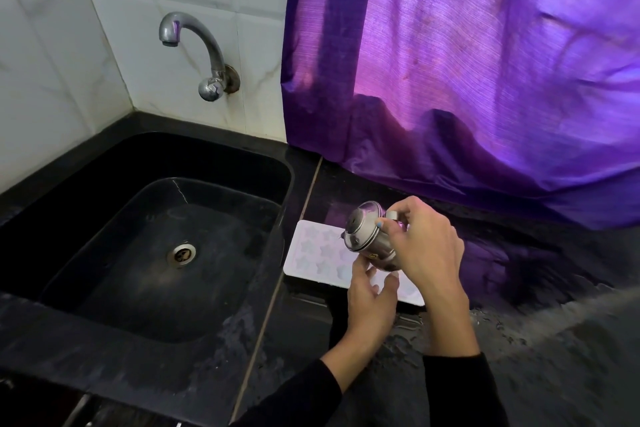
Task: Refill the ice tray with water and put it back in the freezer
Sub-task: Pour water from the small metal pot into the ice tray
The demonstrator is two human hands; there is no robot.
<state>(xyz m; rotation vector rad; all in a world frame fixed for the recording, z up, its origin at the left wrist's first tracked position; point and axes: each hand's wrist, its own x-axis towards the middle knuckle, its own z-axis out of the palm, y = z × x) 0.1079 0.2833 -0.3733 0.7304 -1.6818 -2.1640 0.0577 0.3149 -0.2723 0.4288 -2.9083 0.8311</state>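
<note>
Two black sleeves came up from the bottom edge, nearest the camera, with bare hands reaching past them over the dark stone counter. The right hand was curled around a small steel jug with a rounded body, thumb against its neck and fingers wrapped behind it. The jug was tipped on its side, its mouth facing left and toward the camera, held over the near right part of the tray. The left hand sat below the jug with fingers loosely spread; its fingertips reached the tray's near edge, though whether they pressed on it could not be told.

The white rectangular ice tray with star-shaped moulds lay flat on the counter just right of the sink, its long axis running from the far left down toward the near right, at a slant to the counter edge. Water in the moulds could not be made out.

Left of the tray was the black sunken sink with a round metal drain. A curved chrome tap projected from the white tiled wall above it. A purple curtain hung behind the tray, its hem bunched on the counter. Water drops speckled the counter near the right sleeve.
</note>
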